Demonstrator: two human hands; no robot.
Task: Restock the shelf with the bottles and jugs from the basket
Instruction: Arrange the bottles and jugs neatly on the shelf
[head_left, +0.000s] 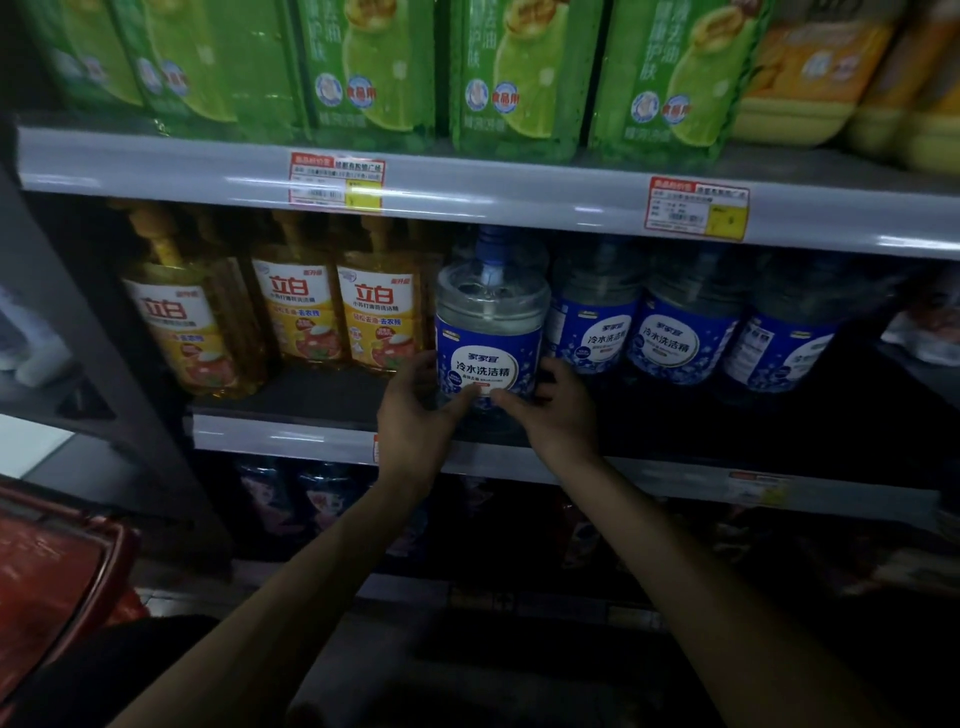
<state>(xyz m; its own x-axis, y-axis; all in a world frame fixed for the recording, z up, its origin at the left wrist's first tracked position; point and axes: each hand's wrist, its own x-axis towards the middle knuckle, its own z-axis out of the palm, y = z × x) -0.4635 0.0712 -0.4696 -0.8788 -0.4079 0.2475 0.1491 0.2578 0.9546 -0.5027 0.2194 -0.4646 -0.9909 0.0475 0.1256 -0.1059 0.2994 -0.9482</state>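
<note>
A clear jug with a blue label and blue cap (488, 322) stands upright at the front of the middle shelf (270, 434). My left hand (415, 415) holds its lower left side, thumb across the front of the label. My right hand (550, 405) holds its lower right side, thumb meeting the other at the label's bottom edge. To the jug's right stand three more blue-labelled jugs (680, 332). The red basket (57, 566) shows at the lower left; its contents are not visible.
Yellow pump bottles (296, 306) fill the middle shelf left of the jug. Green packs (524, 78) and yellow packs (810, 83) stand on the upper shelf, with price tags (336, 182) on its rail. Dark packs (317, 499) sit on the lower shelf.
</note>
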